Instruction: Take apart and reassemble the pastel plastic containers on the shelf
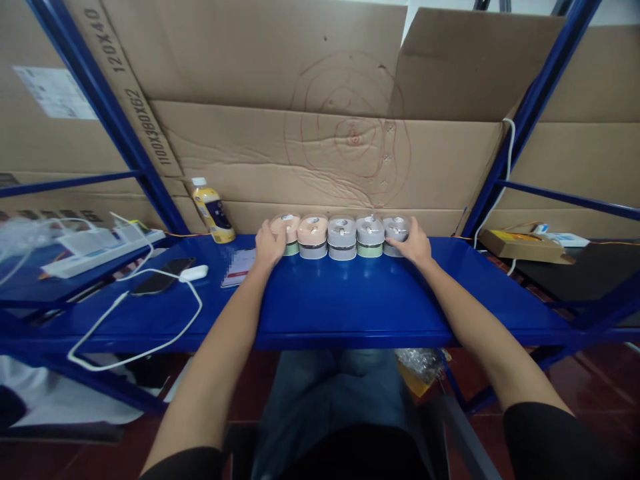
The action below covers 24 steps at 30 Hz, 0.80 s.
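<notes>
Pastel, round two-tier plastic containers (pixel 340 237) are standing in a tight row of five between the person's hands, each with a smooth domed lid and a small fitting at its centre. Their upper tiers are running pink, peach, grey, grey, grey, over lower tiers of green, pale grey, pale grey, pale green and grey. Whether anything is inside them is hidden by the opaque walls.

The left hand (pixel 271 244) is curving over the pink container at the row's left end, its fingers (pixel 276 230) lying on the lid and side. The right hand (pixel 415 243) is cupping the grey container at the right end, with its fingers (pixel 406 230) spread against the side. Neither hand is clenched or fully released, and how firmly each is gripping cannot be told.

Both hands are resting above a glossy blue steel shelf (pixel 350 300), with corrugated cardboard (pixel 320 160) scribbled in red spirals rising beyond the row. Just beyond the left hand, a plastic bottle (pixel 213 213) of yellow liquid is standing, and a small paper card (pixel 239 267) is lying beside that hand. Further left, a black smartphone (pixel 161 276), a looped white cable (pixel 135 347) and a white power strip (pixel 103 250) are lying. Well past the right hand, a flat cardboard box (pixel 525 247) is sitting on a neighbouring surface.
</notes>
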Tool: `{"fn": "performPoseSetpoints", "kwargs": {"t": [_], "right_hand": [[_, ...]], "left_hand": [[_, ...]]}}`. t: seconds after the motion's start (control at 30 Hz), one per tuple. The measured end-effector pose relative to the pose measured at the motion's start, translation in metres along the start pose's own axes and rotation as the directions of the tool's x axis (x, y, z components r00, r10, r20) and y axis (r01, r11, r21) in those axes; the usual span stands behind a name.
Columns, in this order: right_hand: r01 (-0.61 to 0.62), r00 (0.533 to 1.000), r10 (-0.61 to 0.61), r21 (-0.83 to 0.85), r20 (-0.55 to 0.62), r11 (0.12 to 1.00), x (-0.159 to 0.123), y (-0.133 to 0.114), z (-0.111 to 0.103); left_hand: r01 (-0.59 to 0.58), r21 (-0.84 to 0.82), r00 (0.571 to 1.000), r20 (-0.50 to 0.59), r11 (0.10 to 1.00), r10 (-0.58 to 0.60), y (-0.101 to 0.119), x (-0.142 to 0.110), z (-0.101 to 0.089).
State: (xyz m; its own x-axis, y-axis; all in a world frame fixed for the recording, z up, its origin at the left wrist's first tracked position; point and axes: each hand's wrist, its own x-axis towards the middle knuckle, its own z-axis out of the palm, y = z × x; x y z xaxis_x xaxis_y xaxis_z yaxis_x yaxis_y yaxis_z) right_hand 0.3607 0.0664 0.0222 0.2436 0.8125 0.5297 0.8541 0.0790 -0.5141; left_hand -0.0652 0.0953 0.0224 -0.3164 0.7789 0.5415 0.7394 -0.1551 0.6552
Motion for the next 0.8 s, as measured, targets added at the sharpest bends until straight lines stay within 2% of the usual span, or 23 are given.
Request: {"fn": "performPoseSetpoints", "kwargs": {"t": [0.1,0.2,0.33,0.43,0.5,0.53,0.6,0.63,0.67,0.7,0.73,0.8], "right_hand": [[0.006,1.0,-0.007,-0.052,-0.02,0.999,-0.002,-0.005,0.001],[-0.022,0.999,0.021,-0.005,-0.033,1.0,-0.002,-0.005,0.004],[-0.091,0.993,0.099,0.105,-0.071,0.99,0.004,0.003,0.0],[-0.125,0.972,0.164,0.221,-0.167,0.967,0.013,0.009,-0.015],[-0.056,0.97,0.131,0.336,-0.206,0.94,0.017,0.008,-0.031],[0.001,0.978,0.082,0.403,-0.19,0.915,0.017,0.005,-0.04],[0.1,0.995,-0.077,0.543,-0.066,0.833,0.012,-0.007,-0.054],[0.123,0.983,-0.181,0.607,0.034,0.785,0.007,-0.015,-0.058],[0.127,0.947,-0.289,0.659,0.143,0.741,0.0,-0.025,-0.06],[0.122,0.887,-0.392,0.695,0.244,0.709,-0.009,-0.034,-0.059],[0.115,0.811,-0.481,0.714,0.334,0.691,-0.017,-0.044,-0.056],[0.103,0.64,-0.6,0.721,0.48,0.686,-0.034,-0.06,-0.044]], "left_hand": [[-0.007,0.014,0.998,-0.06,1.0,0.008,0.012,-0.008,-0.001],[-0.051,0.03,0.99,-0.131,0.998,0.054,0.024,-0.016,-0.003],[-0.203,0.02,0.956,-0.21,0.979,0.203,0.042,-0.025,-0.01],[-0.35,-0.03,0.912,-0.24,0.936,0.333,0.058,-0.035,-0.015],[-0.422,-0.098,0.897,-0.187,0.901,0.4,0.068,-0.045,-0.016],[-0.441,-0.161,0.897,-0.125,0.883,0.425,0.073,-0.05,-0.015],[-0.402,-0.362,0.888,0.068,0.841,0.454,0.079,-0.06,-0.011],[-0.334,-0.48,0.867,0.181,0.811,0.465,0.08,-0.065,-0.007],[-0.245,-0.58,0.828,0.291,0.777,0.479,0.08,-0.07,-0.004],[-0.153,-0.647,0.779,0.386,0.747,0.494,0.079,-0.074,-0.001],[-0.075,-0.68,0.726,0.464,0.729,0.507,0.077,-0.078,0.001],[0.009,-0.677,0.64,0.569,0.736,0.516,0.072,-0.086,0.003]]}}
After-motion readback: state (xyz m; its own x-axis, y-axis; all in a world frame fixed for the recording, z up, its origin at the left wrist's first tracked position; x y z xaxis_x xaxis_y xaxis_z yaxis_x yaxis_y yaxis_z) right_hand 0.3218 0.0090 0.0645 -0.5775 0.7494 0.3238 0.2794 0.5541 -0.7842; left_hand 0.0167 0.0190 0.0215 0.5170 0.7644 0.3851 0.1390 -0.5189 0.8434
